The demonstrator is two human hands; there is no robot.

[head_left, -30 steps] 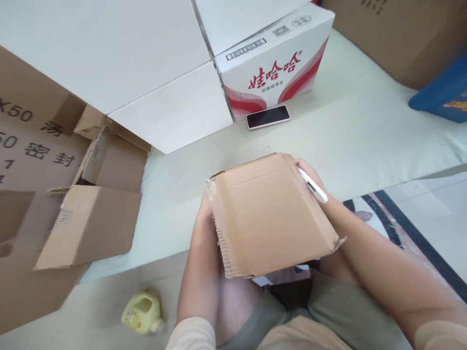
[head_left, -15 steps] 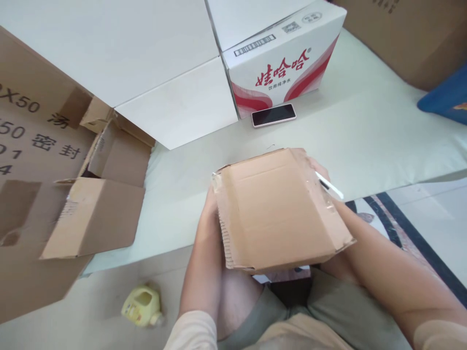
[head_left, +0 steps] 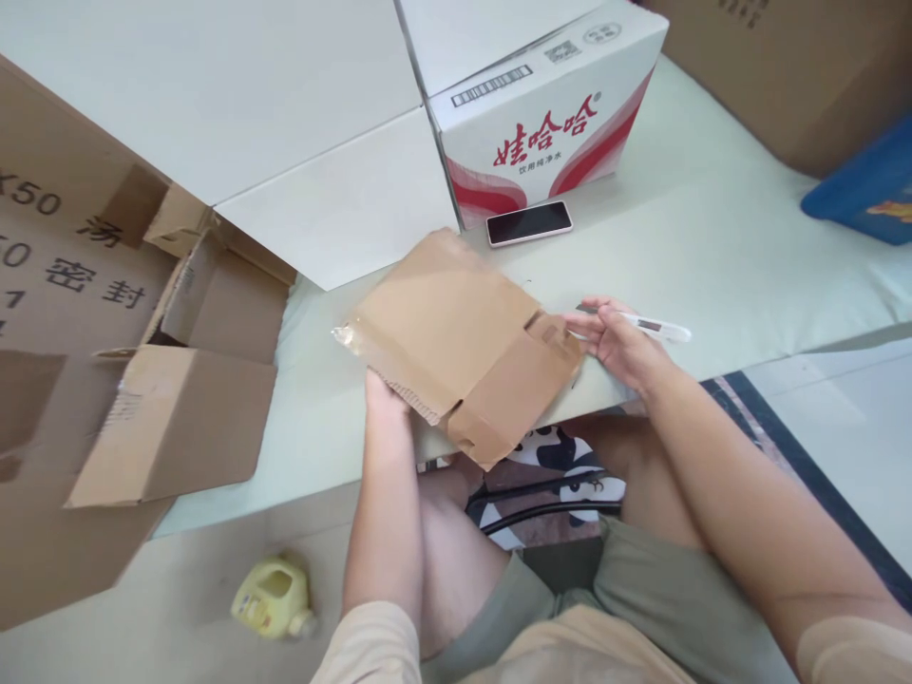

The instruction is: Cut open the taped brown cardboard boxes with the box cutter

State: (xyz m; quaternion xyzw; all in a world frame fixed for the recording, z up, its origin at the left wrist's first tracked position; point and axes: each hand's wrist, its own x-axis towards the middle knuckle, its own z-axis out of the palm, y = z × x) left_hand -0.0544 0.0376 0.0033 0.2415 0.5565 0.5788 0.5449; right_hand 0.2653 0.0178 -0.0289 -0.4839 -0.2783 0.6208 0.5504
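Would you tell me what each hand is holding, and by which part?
The left hand grips the box by its near edge; the right hand holds a white tool by one end.

phone [head_left: 528, 222] beside printed carton [head_left: 548, 114]; yellow jug [head_left: 273, 597]

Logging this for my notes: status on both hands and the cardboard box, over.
Left hand grips cardboard box at its near edge. Right hand holds white pen-shaped tool, fingertips at box flap. Phone lies just beyond, apart from box.
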